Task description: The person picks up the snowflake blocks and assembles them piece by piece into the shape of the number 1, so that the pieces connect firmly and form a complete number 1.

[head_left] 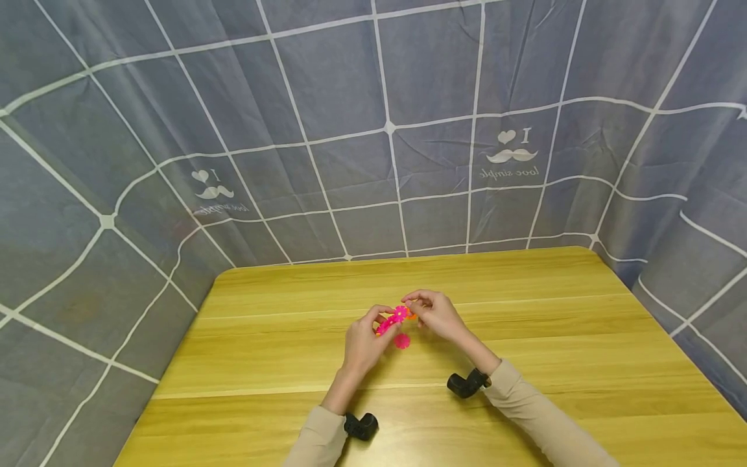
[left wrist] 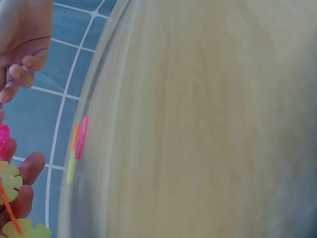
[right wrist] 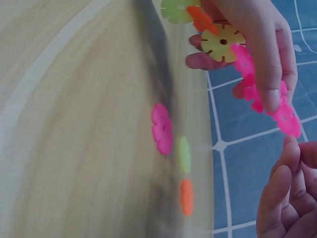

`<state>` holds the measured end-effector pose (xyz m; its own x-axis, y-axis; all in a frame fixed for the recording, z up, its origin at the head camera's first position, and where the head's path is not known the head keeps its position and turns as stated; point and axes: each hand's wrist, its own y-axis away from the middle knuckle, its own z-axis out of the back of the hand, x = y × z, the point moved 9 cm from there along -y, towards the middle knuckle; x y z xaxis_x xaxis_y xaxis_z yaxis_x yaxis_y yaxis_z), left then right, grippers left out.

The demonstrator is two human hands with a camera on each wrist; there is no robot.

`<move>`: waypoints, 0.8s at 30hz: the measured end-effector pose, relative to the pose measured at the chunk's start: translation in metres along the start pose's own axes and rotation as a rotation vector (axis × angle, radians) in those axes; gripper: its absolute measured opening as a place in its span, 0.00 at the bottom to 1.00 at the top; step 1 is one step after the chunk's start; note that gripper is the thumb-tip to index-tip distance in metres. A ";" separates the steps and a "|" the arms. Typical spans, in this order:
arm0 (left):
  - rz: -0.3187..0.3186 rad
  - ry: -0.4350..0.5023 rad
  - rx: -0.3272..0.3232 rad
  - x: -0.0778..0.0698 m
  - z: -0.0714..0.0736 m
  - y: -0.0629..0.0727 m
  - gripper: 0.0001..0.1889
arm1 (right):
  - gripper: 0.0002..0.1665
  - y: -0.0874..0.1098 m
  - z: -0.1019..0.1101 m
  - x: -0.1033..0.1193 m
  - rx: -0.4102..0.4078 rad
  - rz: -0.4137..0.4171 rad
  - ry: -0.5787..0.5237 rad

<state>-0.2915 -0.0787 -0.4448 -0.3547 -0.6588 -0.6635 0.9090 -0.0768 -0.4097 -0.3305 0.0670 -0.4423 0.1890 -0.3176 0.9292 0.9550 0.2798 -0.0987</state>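
Observation:
My left hand [head_left: 363,342] grips a chain of notched plastic flower discs. Bright pink discs [right wrist: 243,60] make up the end towards my right hand. A yellow disc [right wrist: 223,42], an orange disc [right wrist: 200,18] and a pale green disc [right wrist: 177,10] hang at the other end. My right hand [head_left: 438,316] is at the chain's pink tip, fingers bent; its fingertips meet the last pink disc's edge in the right wrist view, where the thumb's hold is partly hidden. Below the hands, a loose pink disc [head_left: 402,341] lies on the table.
A loose green disc [right wrist: 184,154] and an orange disc [right wrist: 186,197] lie beside the loose pink one on the wood-grain table [head_left: 262,363]. Behind the table hangs a grey curtain [head_left: 338,168] with white lines. Black wrist-camera mounts [head_left: 362,426] sit at both sleeves.

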 end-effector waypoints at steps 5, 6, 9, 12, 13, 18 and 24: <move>0.017 0.005 -0.020 0.004 0.003 -0.001 0.12 | 0.12 0.001 -0.001 -0.008 -0.003 -0.035 0.021; 0.023 0.004 -0.025 0.005 0.004 -0.001 0.11 | 0.12 0.001 -0.002 -0.010 0.001 -0.038 0.032; 0.040 -0.006 -0.032 0.007 0.006 -0.001 0.11 | 0.13 0.001 -0.005 -0.016 0.026 -0.035 0.072; 0.040 -0.020 -0.036 0.007 0.008 0.000 0.11 | 0.14 0.001 -0.008 -0.021 0.052 -0.032 0.089; 0.039 -0.023 -0.038 0.007 0.008 0.000 0.11 | 0.15 0.001 -0.009 -0.022 0.064 -0.032 0.090; 0.038 -0.035 -0.047 0.009 0.010 0.000 0.11 | 0.15 0.002 -0.019 -0.027 0.134 -0.034 0.121; 0.052 -0.051 -0.062 0.012 0.013 -0.002 0.11 | 0.17 0.002 -0.029 -0.029 0.179 -0.029 0.204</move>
<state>-0.2949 -0.0964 -0.4439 -0.2949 -0.6977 -0.6529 0.9099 0.0037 -0.4149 -0.3274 0.0507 -0.4796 0.2214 -0.4985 0.8381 0.9084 0.4181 0.0088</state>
